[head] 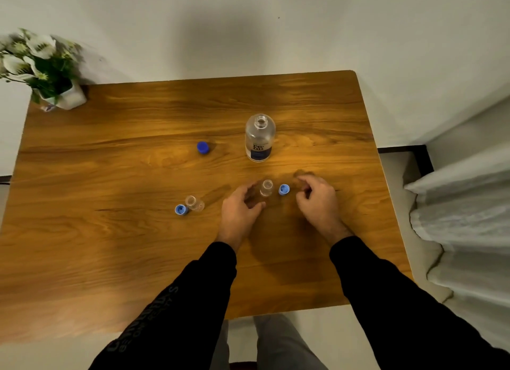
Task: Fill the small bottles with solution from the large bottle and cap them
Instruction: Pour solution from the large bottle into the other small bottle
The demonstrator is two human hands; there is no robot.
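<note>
Left hand (240, 208): your fingers curl around a small open bottle (266, 188) standing mid-counter; whether they touch it is blurred.
Right hand (317, 197): fingers loosely curled, holding nothing, just at 3 o'clock of a blue cap (284, 189) beside that bottle.
Second small bottle (194, 203): open, at 9 o'clock of your left hand, another blue cap (181, 209) touching it.
Large bottle (260, 138): uncapped, at 12 o'clock; dark label, lettering unreadable.
Third cap (203, 147): at 9 o'clock of the large bottle.
Sleeve writing (146, 320): blurred, illegible.
Counter (110, 162): wooden; flower pot (44, 69) at its 10 o'clock corner, partly cut off.
Right edge: grey fabric (463, 204), indistinct.
</note>
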